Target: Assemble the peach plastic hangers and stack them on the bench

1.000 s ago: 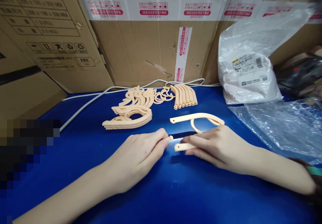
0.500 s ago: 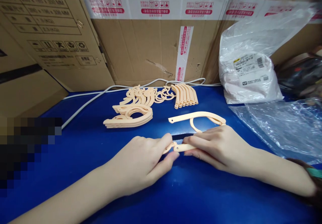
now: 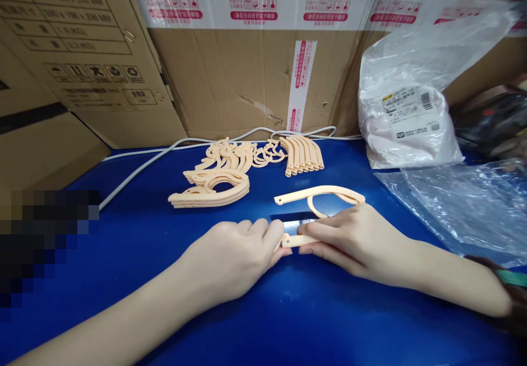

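End to end over the blue bench (image 3: pixel 321 316)

The step in hand looks like a fitting one: two cream parts are held with their ends together between the hands. The left hand (image 3: pixel 242 253) pinches a small cream part (image 3: pixel 278 245) between thumb and fingers and hides most of it. The right hand (image 3: pixel 358 240) pinches a holed arm (image 3: pixel 300 240), its drilled end pointing left, just past the fingertips. The two ends seem to touch; whether they are locked together cannot be told, as the left fingers cover the joint.

As a judgement, the next move calls for a steady right hand and small turns of the left, so that the end of the small part lines up with the hole before any pressure goes on. Pushing while the ends sit askew could make them slip.

Just behind the right hand lies a folded cream piece (image 3: pixel 315 193), its loop partly hidden by the knuckles. Farther back, to the left, is a neat stack of folded pieces (image 3: pixel 209 197); behind it are loose curved parts (image 3: pixel 236 160), with a row of arms (image 3: pixel 302 155) to their right, fanned side by side
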A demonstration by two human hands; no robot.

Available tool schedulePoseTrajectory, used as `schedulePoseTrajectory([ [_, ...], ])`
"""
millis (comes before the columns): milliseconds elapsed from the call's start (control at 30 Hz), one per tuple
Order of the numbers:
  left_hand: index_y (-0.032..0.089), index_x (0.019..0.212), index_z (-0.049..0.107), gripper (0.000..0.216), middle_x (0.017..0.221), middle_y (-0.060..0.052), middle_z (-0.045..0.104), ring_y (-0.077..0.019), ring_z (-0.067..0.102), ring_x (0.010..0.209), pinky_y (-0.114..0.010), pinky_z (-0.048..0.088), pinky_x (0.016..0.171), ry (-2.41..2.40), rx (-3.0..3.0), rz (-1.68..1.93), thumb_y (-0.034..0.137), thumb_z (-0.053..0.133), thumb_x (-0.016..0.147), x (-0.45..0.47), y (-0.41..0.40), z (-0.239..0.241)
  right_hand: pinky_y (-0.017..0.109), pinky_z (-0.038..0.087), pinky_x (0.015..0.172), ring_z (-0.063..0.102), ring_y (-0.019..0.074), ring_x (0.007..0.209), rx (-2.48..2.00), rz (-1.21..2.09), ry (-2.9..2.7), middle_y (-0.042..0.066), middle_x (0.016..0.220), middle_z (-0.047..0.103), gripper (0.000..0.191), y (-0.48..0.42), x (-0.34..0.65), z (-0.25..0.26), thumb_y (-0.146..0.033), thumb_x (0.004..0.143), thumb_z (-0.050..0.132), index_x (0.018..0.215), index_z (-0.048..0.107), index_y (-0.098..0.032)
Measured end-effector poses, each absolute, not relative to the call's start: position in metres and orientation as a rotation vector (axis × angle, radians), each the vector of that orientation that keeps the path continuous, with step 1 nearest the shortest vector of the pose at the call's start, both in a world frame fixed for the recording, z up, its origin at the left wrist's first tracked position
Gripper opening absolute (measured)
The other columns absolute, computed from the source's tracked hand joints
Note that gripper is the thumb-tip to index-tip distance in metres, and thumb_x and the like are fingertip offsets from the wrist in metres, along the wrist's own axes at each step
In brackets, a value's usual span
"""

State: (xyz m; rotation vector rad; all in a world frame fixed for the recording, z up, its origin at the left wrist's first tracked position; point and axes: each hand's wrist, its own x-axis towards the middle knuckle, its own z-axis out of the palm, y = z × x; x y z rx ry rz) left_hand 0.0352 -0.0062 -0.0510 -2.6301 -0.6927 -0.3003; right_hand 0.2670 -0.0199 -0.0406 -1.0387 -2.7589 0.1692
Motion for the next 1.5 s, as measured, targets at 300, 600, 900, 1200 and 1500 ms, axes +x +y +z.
schedulePoseTrajectory([
  [300, 0.020, 0.076, 0.042, 0.027, 0.059, 0.001, 0.049, -0.0171, 0.049, 0.047, -0.030, 0.026, 0.046, -0.614, -2.502, -0.295, 0.028, 0.031, 0.099, 0.038, -0.012, -0.045, 0.025, 0.030, 0.054, 0.053, 0.0124, 0.055, -1.126, 0.471, -2.761, 0.000, 0.064, 0.060, 0.034, -0.021, 0.266, -0.031, -0.037, 0.100, 0.035, 0.086, 0.061, -0.020],
  [600, 0.020, 0.079, 0.044, 0.020, 0.063, 0.001, 0.052, -0.0158, 0.051, 0.054, -0.029, 0.027, 0.050, -0.686, -2.683, -0.408, 0.027, 0.036, 0.096, 0.037, -0.010, -0.048, 0.024, 0.028, 0.052, 0.051, 0.0112, 0.052, -1.105, 0.343, -2.747, -0.001, 0.062, 0.058, 0.034, -0.022, 0.266, -0.036, -0.036, 0.101, 0.035, 0.080, 0.057, -0.019],
  [900, 0.021, 0.078, 0.042, 0.018, 0.062, 0.004, 0.051, -0.0129, 0.050, 0.052, -0.026, 0.025, 0.048, -0.805, -2.940, -0.554, 0.028, 0.040, 0.094, 0.032, -0.005, -0.055, 0.023, 0.025, 0.050, 0.048, 0.0092, 0.048, -1.070, 0.182, -2.725, -0.002, 0.058, 0.057, 0.033, -0.025, 0.263, -0.044, -0.033, 0.100, 0.037, 0.076, 0.055, -0.018],
  [1200, 0.021, 0.075, 0.041, 0.017, 0.060, 0.005, 0.050, -0.0118, 0.048, 0.050, -0.026, 0.023, 0.047, -0.825, -2.981, -0.578, 0.026, 0.042, 0.092, 0.032, -0.006, -0.052, 0.024, 0.025, 0.049, 0.048, 0.0095, 0.048, -1.064, 0.193, -2.718, -0.002, 0.059, 0.057, 0.033, -0.026, 0.264, -0.044, -0.033, 0.100, 0.037, 0.076, 0.054, -0.018],
  [1500, 0.021, 0.073, 0.038, 0.019, 0.056, 0.006, 0.047, -0.0115, 0.045, 0.047, -0.026, 0.021, 0.046, -0.836, -3.035, -0.599, 0.024, 0.042, 0.091, 0.032, -0.007, -0.054, 0.025, 0.024, 0.049, 0.047, 0.0095, 0.048, -1.058, 0.190, -2.722, -0.002, 0.060, 0.057, 0.032, -0.026, 0.265, -0.045, -0.033, 0.100, 0.037, 0.077, 0.054, -0.018],
])
